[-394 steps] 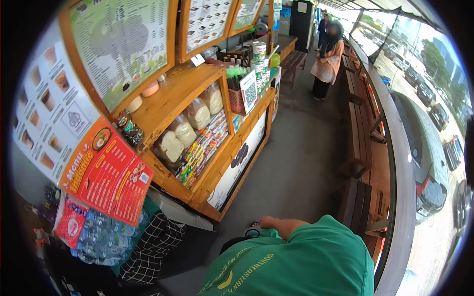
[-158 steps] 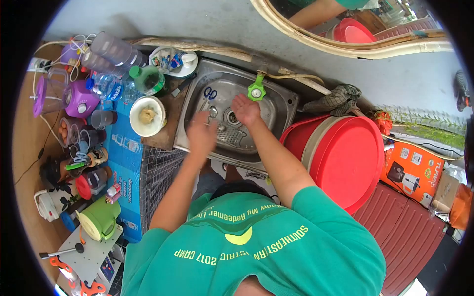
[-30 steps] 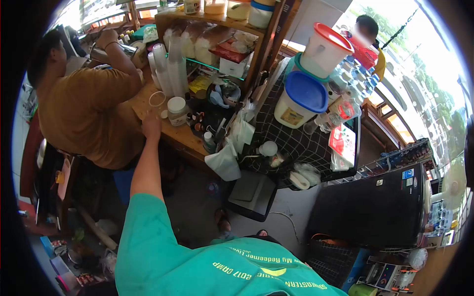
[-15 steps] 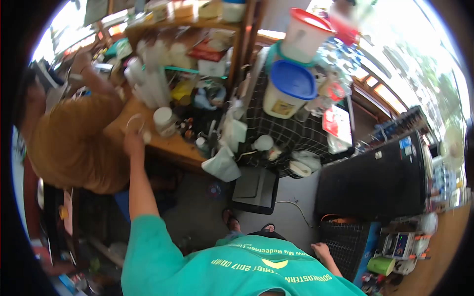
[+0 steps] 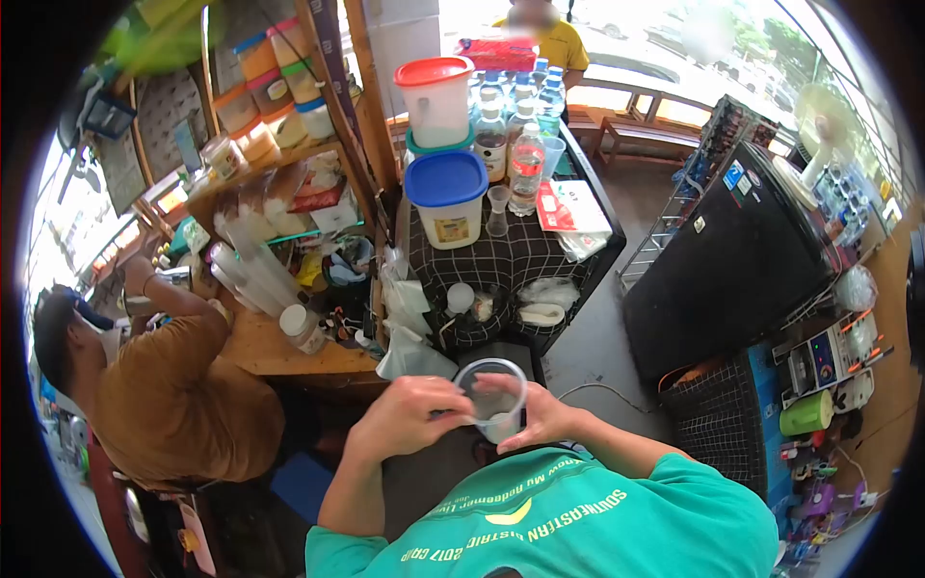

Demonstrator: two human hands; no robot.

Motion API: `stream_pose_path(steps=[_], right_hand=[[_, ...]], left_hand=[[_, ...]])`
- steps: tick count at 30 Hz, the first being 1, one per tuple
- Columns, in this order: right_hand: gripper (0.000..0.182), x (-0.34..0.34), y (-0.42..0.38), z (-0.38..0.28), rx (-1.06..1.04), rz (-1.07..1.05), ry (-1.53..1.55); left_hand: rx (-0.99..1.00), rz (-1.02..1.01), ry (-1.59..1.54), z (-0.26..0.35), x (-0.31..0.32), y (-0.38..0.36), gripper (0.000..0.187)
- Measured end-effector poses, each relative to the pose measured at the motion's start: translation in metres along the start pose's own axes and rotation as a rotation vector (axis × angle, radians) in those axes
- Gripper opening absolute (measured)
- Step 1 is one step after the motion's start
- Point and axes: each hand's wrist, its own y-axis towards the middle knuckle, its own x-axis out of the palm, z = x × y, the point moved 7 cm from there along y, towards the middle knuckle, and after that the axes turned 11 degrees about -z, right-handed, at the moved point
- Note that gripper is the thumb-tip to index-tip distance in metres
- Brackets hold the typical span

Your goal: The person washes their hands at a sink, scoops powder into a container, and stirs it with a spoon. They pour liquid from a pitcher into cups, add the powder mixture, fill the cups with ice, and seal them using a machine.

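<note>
A clear, empty-looking plastic cup (image 5: 493, 393) is held in front of my chest, its round mouth tilted toward the camera. My right hand (image 5: 538, 416) is wrapped round the cup's right side and base. At its left rim is my left hand (image 5: 416, 409), fingers bent and pressed together; whether they pinch the rim or something small cannot be made out. Just beyond the cup hang white plastic bags (image 5: 409, 313). On the wooden counter (image 5: 275, 358) at the left, a white-lidded jar (image 5: 301, 328) stands beside long stacks of clear cups (image 5: 252, 275).
A co-worker in a brown shirt (image 5: 183, 405) sits close on the left. Ahead, a table with a black grid cloth (image 5: 520, 258) carries a blue-lidded tub (image 5: 446, 197) and several bottles (image 5: 525, 169). A black fridge (image 5: 723, 260) stands right. Another person in yellow (image 5: 564, 48) is beyond.
My left hand has come back from the counter to my chest. My right hand has risen from my side and now holds the cup. The view has shifted, showing more of the room ahead.
</note>
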Motion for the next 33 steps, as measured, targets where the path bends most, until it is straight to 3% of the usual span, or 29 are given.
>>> stream_pose_path(steps=[2, 3, 5, 6, 7, 8, 10, 11, 12, 13, 15, 17, 20, 23, 24, 26, 27, 29, 33], right_hand=[[0.087, -0.004, -0.011, 0.006, 0.060, 0.068, 0.250], [0.087, -0.007, -0.019, 0.010, 0.055, 0.078, 0.235], [0.084, -0.020, -0.048, 0.026, 0.138, 0.293, 0.277], [0.082, -0.026, -0.060, 0.021, 0.135, 0.362, 0.240], [0.082, -0.027, -0.073, 0.023, 0.136, 0.373, 0.237], [0.081, -0.029, -0.091, 0.029, 0.175, 0.420, 0.187], [0.080, -0.032, -0.125, 0.032, 0.255, 0.512, 0.111], [0.080, -0.030, -0.141, 0.030, 0.260, 0.524, 0.111], [0.080, -0.031, -0.160, 0.031, 0.299, 0.589, 0.114], [0.081, -0.030, -0.182, 0.033, 0.338, 0.655, 0.118], [0.081, -0.022, -0.227, 0.044, 0.351, 0.750, 0.128], [0.081, -0.018, -0.278, 0.054, 0.379, 0.920, 0.099], [0.082, -0.006, -0.350, 0.067, 0.456, 1.110, 0.210], [0.083, 0.004, -0.420, 0.077, 0.527, 1.310, 0.216], [0.084, 0.006, -0.442, 0.076, 0.541, 1.362, 0.185], [0.085, 0.011, -0.488, 0.087, 0.498, 1.489, 0.207], [0.084, 0.013, -0.513, 0.098, 0.433, 1.556, 0.258], [0.081, 0.014, -0.568, 0.116, 0.355, 1.688, 0.280], [0.071, -0.012, -0.720, 0.139, 0.386, 1.893, 0.184]], left_hand=[[0.048, -0.065, -0.080, 0.016, -0.005, 0.026, 0.015], [0.063, -0.079, -0.143, 0.025, -0.016, 0.042, 0.017], [0.257, 0.159, 0.014, 0.027, -0.069, 0.076, 0.018], [0.013, 0.242, -0.114, -0.003, -0.100, 0.094, 0.023], [-0.017, 0.475, -0.140, -0.014, -0.143, 0.119, 0.029], [-0.078, 0.771, 0.053, -0.049, -0.186, 0.141, 0.041], [-0.342, 1.160, 0.272, -0.094, -0.264, 0.179, 0.068], [-0.467, 1.164, 0.164, -0.128, -0.290, 0.200, 0.077], [-0.593, 0.884, -0.054, -0.150, -0.305, 0.221, 0.080], [-0.698, 0.897, -0.217, -0.142, -0.297, 0.226, 0.076], [-0.709, 0.870, -0.338, -0.212, -0.320, 0.252, 0.065], [-0.627, 0.970, -0.495, -0.236, -0.336, 0.268, 0.053], [-0.041, 0.762, -0.544, -0.274, -0.359, 0.272, 0.050], [0.198, 0.664, -0.234, -0.245, -0.376, 0.261, 0.064], [0.147, 0.464, -0.547, -0.345, -0.459, 0.274, 0.072], [0.001, 0.815, -0.396, -0.199, -0.395, 0.241, 0.061], [0.001, 0.848, -0.348, -0.159, -0.382, 0.237, 0.058], [0.000, 0.808, -0.292, -0.098, -0.339, 0.235, 0.054], [-0.074, 0.720, -0.256, 0.028, -0.192, 0.225, 0.047]])
